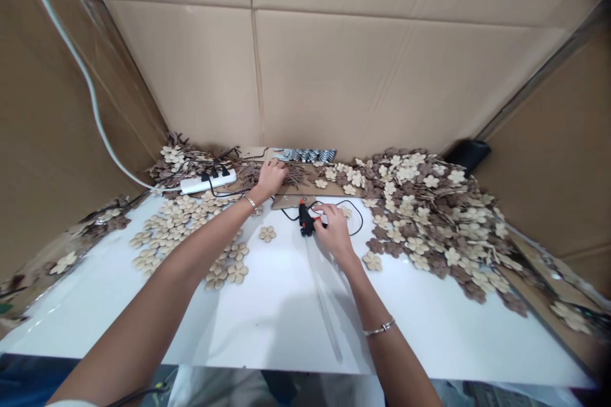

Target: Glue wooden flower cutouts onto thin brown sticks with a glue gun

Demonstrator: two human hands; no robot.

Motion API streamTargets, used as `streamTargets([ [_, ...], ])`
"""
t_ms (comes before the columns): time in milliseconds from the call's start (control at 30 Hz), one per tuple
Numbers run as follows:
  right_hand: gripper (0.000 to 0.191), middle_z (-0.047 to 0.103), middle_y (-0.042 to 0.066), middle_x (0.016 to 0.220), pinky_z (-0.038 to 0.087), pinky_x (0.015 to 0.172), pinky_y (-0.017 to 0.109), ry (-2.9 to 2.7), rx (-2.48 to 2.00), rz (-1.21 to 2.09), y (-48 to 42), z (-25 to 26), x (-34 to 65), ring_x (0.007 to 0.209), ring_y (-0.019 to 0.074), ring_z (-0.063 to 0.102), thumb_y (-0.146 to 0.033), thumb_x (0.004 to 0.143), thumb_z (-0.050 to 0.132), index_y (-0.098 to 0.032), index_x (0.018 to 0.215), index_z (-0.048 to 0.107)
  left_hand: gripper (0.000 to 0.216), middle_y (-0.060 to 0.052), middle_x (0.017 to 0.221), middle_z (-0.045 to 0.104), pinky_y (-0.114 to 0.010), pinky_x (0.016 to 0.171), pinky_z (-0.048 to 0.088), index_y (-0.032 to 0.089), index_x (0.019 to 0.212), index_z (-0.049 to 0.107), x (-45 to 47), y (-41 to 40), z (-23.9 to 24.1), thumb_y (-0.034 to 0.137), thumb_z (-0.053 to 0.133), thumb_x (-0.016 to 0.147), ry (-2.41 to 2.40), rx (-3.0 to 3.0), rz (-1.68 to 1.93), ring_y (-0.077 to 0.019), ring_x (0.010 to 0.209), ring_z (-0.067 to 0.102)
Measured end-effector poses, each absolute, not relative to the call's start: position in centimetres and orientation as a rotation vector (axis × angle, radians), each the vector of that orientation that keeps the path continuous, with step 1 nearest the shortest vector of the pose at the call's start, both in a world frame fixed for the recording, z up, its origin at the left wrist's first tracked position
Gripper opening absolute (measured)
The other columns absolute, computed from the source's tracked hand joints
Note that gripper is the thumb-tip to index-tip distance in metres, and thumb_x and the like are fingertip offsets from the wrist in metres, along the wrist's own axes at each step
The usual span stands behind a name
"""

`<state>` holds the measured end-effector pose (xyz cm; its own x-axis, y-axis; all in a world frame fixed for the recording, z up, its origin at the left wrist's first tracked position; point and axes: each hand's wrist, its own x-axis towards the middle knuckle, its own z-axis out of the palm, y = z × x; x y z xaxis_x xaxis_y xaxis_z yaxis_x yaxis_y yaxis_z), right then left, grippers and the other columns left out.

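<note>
My right hand (334,231) grips a black and orange glue gun (305,221) lying low over the white table (267,318); a long clear glue stick (324,292) trails back from it toward me. My left hand (271,177) reaches far across to a heap of thin dark wooden stems (286,173) on a cardboard piece, fingers curled down into them. One pale wooden flower (267,233) lies alone between my two arms.
Pale wooden flowers (186,222) spread at the left. A large pile of pale and brown flowers (429,216) fills the right. A white power strip (207,182) with plugs sits at the back left. Cardboard walls (334,76) enclose the table.
</note>
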<state>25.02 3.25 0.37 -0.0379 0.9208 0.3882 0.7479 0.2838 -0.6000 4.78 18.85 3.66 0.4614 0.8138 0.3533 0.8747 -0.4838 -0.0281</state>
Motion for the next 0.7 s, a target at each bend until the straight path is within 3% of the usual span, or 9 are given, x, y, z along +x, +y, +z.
streamTargets([
  [167,0.023,0.065,0.008,0.108,0.043,0.092,0.032,-1.635,-1.331,0.437,2.8,1.2,24.4,0.104,0.0213,0.056,-0.022,0.086,0.046,-0.018,0.100,0.064,0.034,-0.012,0.109,0.067,-0.045,0.089,0.033,0.021,0.108,0.069,3.9,14.7,5.9,0.027,0.038,0.099,-1.232,-2.510,-0.664,-0.0292,0.107,0.050],
  [333,0.031,0.065,0.008,0.116,0.046,0.090,0.029,-1.478,-1.073,0.849,2.0,2.0,22.9,0.108,0.0192,0.059,-0.042,0.090,0.051,-0.019,0.109,0.061,0.033,-0.009,0.108,0.069,-0.040,0.081,0.036,0.024,0.114,0.068,3.5,7.5,5.1,0.032,0.038,0.100,-0.981,-2.564,-0.846,-0.0231,0.096,0.054],
  [533,0.030,0.069,0.001,0.074,0.046,0.074,0.030,-1.350,-0.872,1.337,1.2,1.7,21.6,0.072,0.0159,0.061,-0.046,0.079,0.069,-0.019,0.091,0.065,0.022,-0.006,0.094,0.073,-0.036,0.074,0.037,0.023,0.102,0.072,3.0,3.5,3.0,0.031,0.052,0.096,-0.976,-2.478,-1.161,-0.0200,0.084,0.055],
  [700,0.028,0.066,0.000,0.065,0.042,0.067,0.029,-1.292,-0.856,1.410,1.1,1.7,21.5,0.063,0.0127,0.055,-0.043,0.073,0.076,-0.018,0.085,0.070,0.023,-0.006,0.091,0.073,-0.036,0.079,0.041,0.022,0.097,0.074,2.5,2.7,2.9,0.035,0.055,0.094,-1.208,-2.605,-1.399,-0.0211,0.086,0.057],
])
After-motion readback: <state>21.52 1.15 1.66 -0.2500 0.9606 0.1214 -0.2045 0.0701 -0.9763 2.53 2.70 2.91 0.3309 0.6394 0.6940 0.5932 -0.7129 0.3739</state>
